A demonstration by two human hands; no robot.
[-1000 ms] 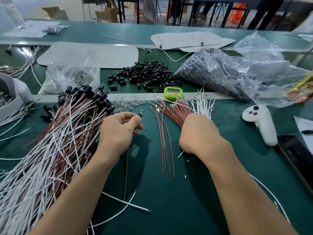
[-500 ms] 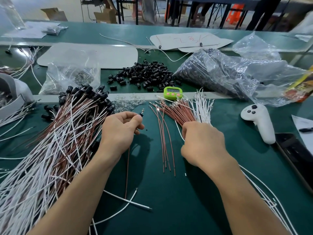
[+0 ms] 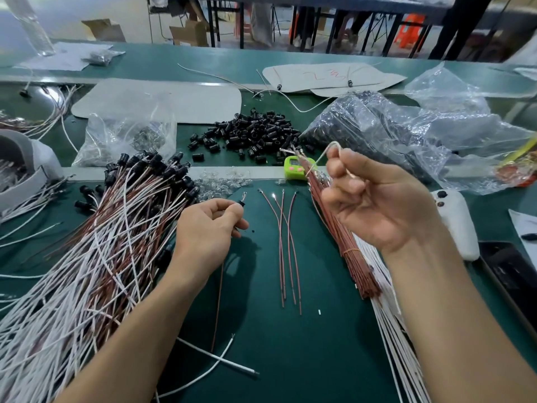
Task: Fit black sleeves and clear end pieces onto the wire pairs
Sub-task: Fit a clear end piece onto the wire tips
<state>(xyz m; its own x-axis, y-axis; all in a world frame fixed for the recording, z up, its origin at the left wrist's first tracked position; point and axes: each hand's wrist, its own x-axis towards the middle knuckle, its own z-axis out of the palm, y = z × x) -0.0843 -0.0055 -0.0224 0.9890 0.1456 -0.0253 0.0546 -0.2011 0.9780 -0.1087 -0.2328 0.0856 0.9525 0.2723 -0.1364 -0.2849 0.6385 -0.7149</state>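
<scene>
Pinching two wires over the bench.
My left hand is holding a brown wire with a black sleeve near its tip; my raised right hand is pinching a white wire.

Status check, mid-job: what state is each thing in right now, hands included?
Left hand, pinching a brown wire that carries a black sleeve.
Right hand, raised, pinching a white wire.
Wire bundle, banded together, unsleeved.
Three loose wires, lying flat, unsleeved.
Wire pile, sleeved at the far ends.
Loose sleeves, heaped, unused.
Clear end pieces, heaped, unused.
</scene>
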